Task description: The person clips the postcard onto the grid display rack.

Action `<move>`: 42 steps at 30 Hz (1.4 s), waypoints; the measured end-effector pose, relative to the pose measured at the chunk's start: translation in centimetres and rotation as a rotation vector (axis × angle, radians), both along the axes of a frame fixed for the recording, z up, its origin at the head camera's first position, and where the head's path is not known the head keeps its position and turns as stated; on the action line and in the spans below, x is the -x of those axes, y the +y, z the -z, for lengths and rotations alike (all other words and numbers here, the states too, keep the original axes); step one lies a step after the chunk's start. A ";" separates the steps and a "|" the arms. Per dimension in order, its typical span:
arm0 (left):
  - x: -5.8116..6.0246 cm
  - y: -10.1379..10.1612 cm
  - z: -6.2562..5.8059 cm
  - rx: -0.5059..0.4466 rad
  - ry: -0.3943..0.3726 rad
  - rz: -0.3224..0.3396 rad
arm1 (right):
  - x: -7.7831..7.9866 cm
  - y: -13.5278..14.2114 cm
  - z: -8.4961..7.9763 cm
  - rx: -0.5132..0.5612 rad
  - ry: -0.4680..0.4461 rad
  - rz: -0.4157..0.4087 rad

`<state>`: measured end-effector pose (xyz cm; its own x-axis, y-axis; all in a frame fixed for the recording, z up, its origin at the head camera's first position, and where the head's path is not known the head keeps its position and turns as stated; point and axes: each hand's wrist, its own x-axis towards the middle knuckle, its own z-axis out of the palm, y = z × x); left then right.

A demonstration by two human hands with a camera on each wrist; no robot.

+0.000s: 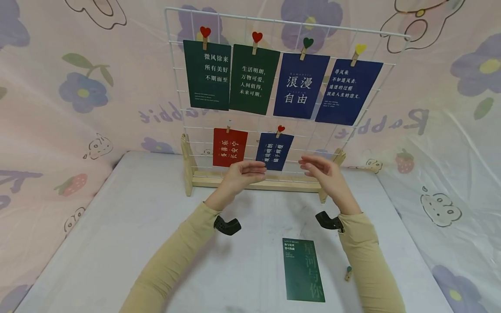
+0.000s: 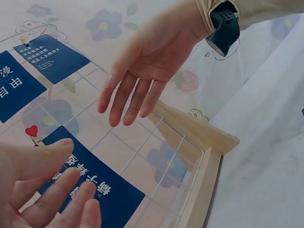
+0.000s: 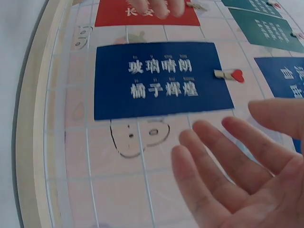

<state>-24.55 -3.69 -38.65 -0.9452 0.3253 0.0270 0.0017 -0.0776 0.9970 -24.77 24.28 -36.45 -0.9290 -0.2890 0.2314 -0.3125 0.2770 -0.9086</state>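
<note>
A small blue card (image 1: pixel 275 152) with white characters hangs in the lower row of a white wire grid (image 1: pixel 250 122), held by a red heart clip (image 3: pixel 230 75). My left hand (image 1: pixel 243 174) is at its lower left, fingers loosely extended and overlapping the card's corner in the head view. To the card's right, my right hand (image 1: pixel 328 176) hovers before the grid, palm inward, with relaxed fingers and thumb (image 3: pixel 280 116). Neither hand holds anything. Left of the blue card, a red card (image 1: pixel 230 147) hangs from another clip.
Two green cards (image 1: pixel 254 80) and two larger blue cards (image 1: pixel 301 87) hang along the upper row from heart clips. The grid stands in a wooden base (image 1: pixel 258 184). On the white table lie a green card (image 1: pixel 303 269) and a green-topped clip (image 1: pixel 348 274), near the right forearm.
</note>
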 end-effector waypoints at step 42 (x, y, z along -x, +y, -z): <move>-4.3 3.2 7.6 0.148 -0.284 0.279 | -7.8 13.4 6.4 -0.338 -0.439 0.010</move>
<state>-20.29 -0.52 -46.24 -0.7835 0.5505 -0.2881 -0.2753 0.1081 0.9553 -16.96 37.71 -42.90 -0.9205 -0.2706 -0.2818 0.0793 0.5769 -0.8130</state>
